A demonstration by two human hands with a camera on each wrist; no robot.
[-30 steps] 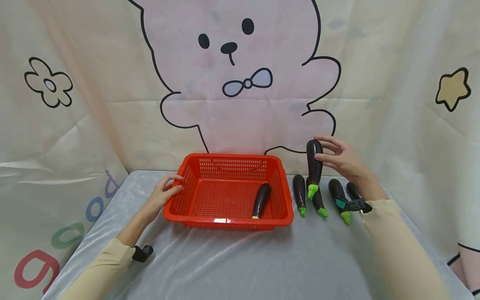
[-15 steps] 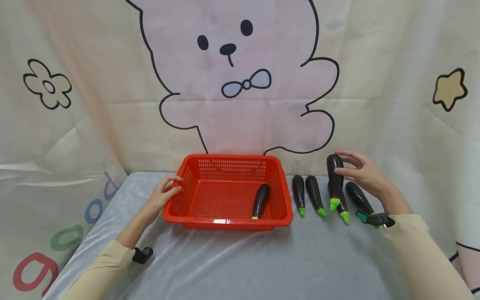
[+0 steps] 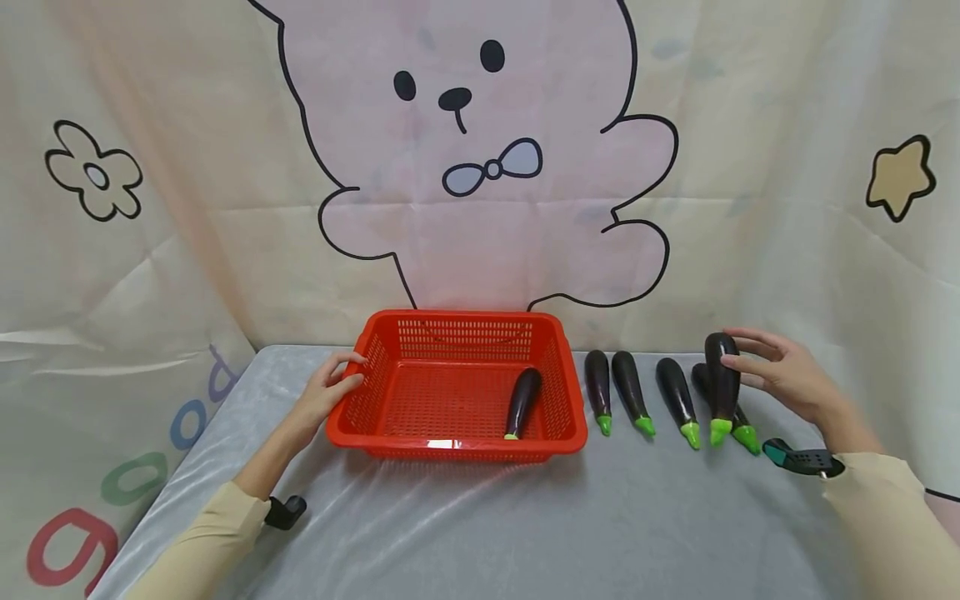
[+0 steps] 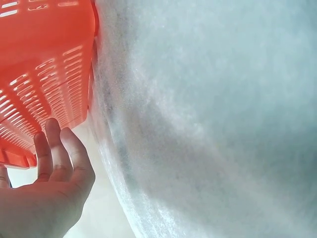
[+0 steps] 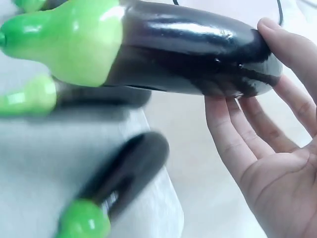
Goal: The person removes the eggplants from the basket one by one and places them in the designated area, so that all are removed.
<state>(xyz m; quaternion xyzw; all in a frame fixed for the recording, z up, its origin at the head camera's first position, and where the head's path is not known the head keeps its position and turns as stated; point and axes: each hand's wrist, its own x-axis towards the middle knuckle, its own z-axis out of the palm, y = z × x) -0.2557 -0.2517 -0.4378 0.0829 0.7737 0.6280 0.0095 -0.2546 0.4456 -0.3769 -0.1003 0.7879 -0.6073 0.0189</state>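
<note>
My right hand (image 3: 787, 379) pinches a glossy dark eggplant (image 3: 722, 379) by its rounded end, the green stem pointing down in the head view. In the right wrist view that eggplant (image 5: 188, 49) lies between thumb and fingers. It is held over another eggplant (image 3: 745, 429), partly hiding it. My left hand (image 3: 322, 396) rests with relaxed fingers at the left rim of a red plastic basket (image 3: 457, 446). The left wrist view shows several fingers (image 4: 62, 158) beside the basket's slotted outer wall (image 4: 64, 89); the thumb is hidden. One eggplant (image 3: 522, 402) lies inside the basket, at its right.
Right of the basket, an eggplant (image 3: 597, 390), a second eggplant (image 3: 632, 392) and a third eggplant (image 3: 677, 400) lie spaced apart, stems toward me. Grey cloth covers the table (image 3: 480, 533). A printed curtain (image 3: 480, 233) hangs behind it.
My right hand has carried the held eggplant rightward and lower, passing over the eggplants on the table to the rightmost one. My left hand stays at the basket's rim.
</note>
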